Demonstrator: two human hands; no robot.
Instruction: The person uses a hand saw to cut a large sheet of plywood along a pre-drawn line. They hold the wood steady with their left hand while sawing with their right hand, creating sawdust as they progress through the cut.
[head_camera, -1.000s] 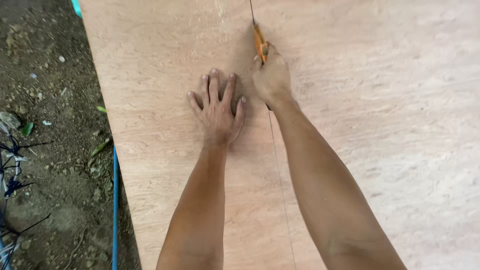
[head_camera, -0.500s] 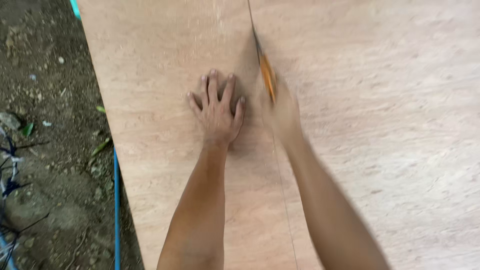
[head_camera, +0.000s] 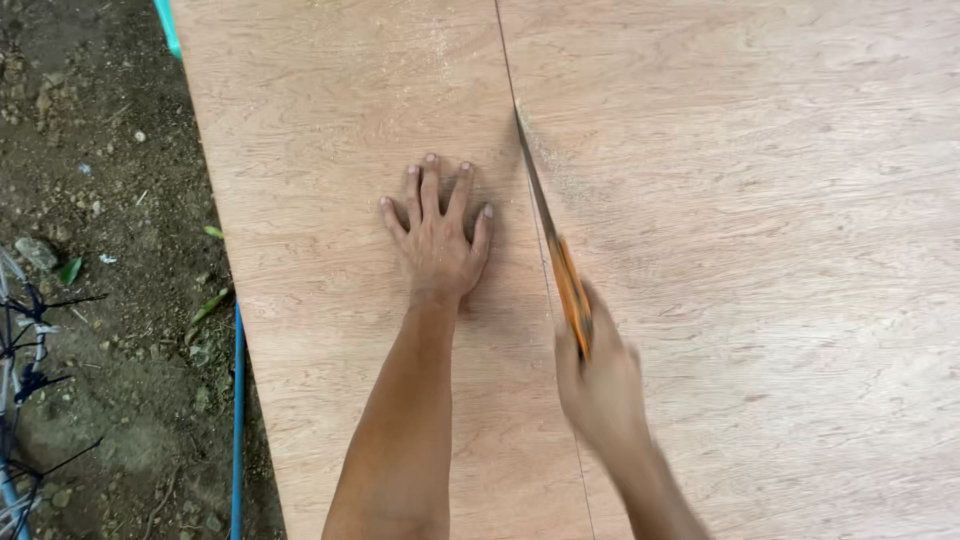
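Observation:
A large plywood sheet (head_camera: 760, 250) fills most of the view, with a thin straight cut line running down its middle. My left hand (head_camera: 437, 235) lies flat on the sheet, fingers spread, just left of that line. My right hand (head_camera: 600, 385) is closed around the orange handle of a handsaw (head_camera: 550, 240). The dark blade slants up along the line, and fine sawdust lies beside it. The right hand is blurred.
Left of the sheet is bare dirt ground (head_camera: 90, 200) with stones and a few green leaves. A blue pipe (head_camera: 237, 420) runs along the sheet's left edge. Dark wires and a bluish frame (head_camera: 25, 350) show at the far left.
My right hand has pulled the saw back toward me along the cut line, out from beside my left hand. The left hand has stayed flat in place.

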